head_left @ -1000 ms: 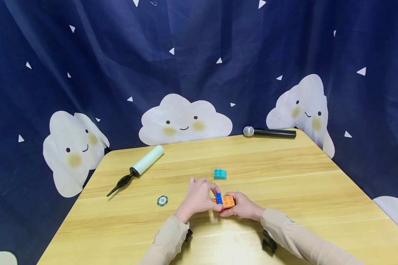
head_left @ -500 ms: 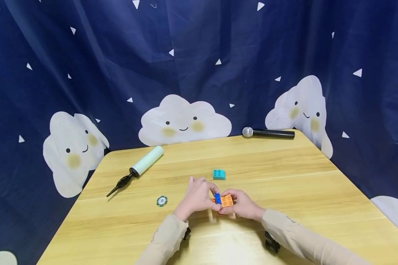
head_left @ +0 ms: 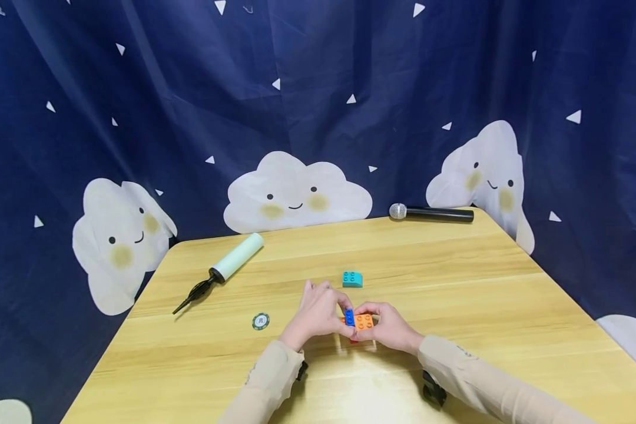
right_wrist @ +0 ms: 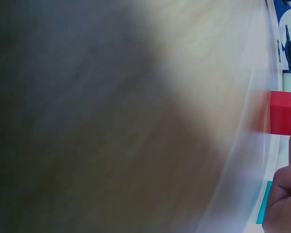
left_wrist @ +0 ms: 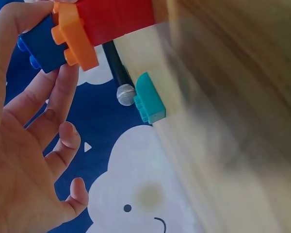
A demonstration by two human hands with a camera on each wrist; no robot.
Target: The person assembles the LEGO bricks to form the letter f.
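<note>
Wooden bench [head_left: 456,282] spans the lower frame; left hand [head_left: 317,315] pinches a blue brick [head_left: 349,318], right hand [head_left: 393,330] grips an orange-and-red stack [head_left: 364,322]; likely light, stiff: hold flat sides.

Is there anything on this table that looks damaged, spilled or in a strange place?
Nothing looks spilled or damaged. Only the mix seems slightly odd: a microphone, balloon pump and poker chip share the table with toy bricks.

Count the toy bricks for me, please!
At least 4: the blue brick, orange brick and red brick are together between the left grip and right grip; the teal brick lies beyond on the table. More red ones may be hidden.
</note>
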